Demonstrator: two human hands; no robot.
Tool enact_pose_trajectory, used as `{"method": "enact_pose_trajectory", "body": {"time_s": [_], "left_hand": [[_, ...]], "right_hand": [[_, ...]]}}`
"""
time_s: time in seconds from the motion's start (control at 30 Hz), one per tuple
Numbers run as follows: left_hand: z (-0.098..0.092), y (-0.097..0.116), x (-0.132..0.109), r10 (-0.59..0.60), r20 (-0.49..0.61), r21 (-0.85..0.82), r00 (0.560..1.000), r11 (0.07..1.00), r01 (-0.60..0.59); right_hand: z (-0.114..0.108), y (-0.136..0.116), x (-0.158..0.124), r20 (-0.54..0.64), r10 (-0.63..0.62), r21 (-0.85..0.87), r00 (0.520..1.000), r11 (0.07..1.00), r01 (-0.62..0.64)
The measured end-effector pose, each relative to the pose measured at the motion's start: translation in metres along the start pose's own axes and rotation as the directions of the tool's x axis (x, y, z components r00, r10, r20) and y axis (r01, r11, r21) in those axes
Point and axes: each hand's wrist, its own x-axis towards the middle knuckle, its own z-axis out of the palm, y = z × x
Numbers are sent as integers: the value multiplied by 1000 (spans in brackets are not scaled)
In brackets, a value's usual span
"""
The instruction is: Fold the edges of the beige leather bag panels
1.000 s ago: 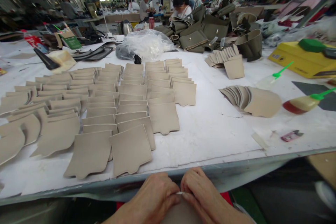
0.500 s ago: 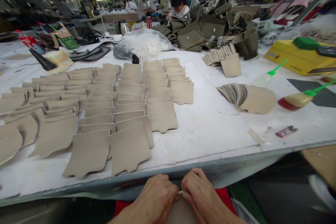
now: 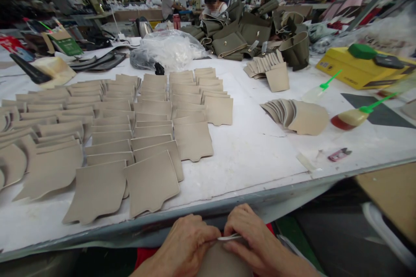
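Hands meet low in the view, just below the near edge of the tabletop (image 3: 260, 156). The left hand (image 3: 188, 244) and the right hand (image 3: 255, 238) are both closed in a pinch on a thin white strip (image 3: 230, 237) that spans the short gap between them, each holding one end. The strip lies along the top edge of a curved beige piece (image 3: 224, 264), which rests beneath both hands against the person's lap; whether the strip is stuck to it cannot be told. On the tabletop beyond, rows of flat beige cut pieces (image 3: 136, 130) overlap like shingles across the left and middle. A fanned stack (image 3: 297, 114) of the same pieces lies to the right, well apart from the rows, and a second fanned stack (image 3: 271, 69) sits farther back. Two squeeze bottles with green nozzles (image 3: 352, 117) lie on their sides near a yellow box (image 3: 360, 67). A small pink object (image 3: 338, 154) lies near the front edge. A crumpled clear plastic bag (image 3: 169, 47) and a heap of olive bags (image 3: 247, 34) stand at the back, where another person (image 3: 212, 2) sits.
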Motion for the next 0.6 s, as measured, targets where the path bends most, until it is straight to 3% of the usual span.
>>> {"method": "enact_pose_trajectory", "body": {"time_s": [0.33, 0.47, 0.6], "left_hand": [[1, -2, 0, -88, 6, 21, 996, 996, 88], [5, 4, 4, -43, -8, 34, 999, 998, 43], [9, 13, 15, -19, 49, 85, 999, 996, 15]], "right_hand": [[-11, 13, -15, 6, 71, 39, 997, 997, -71], [-7, 16, -19, -20, 112, 20, 993, 994, -112], [-1, 18, -20, -57, 108, 26, 993, 994, -106]]}}
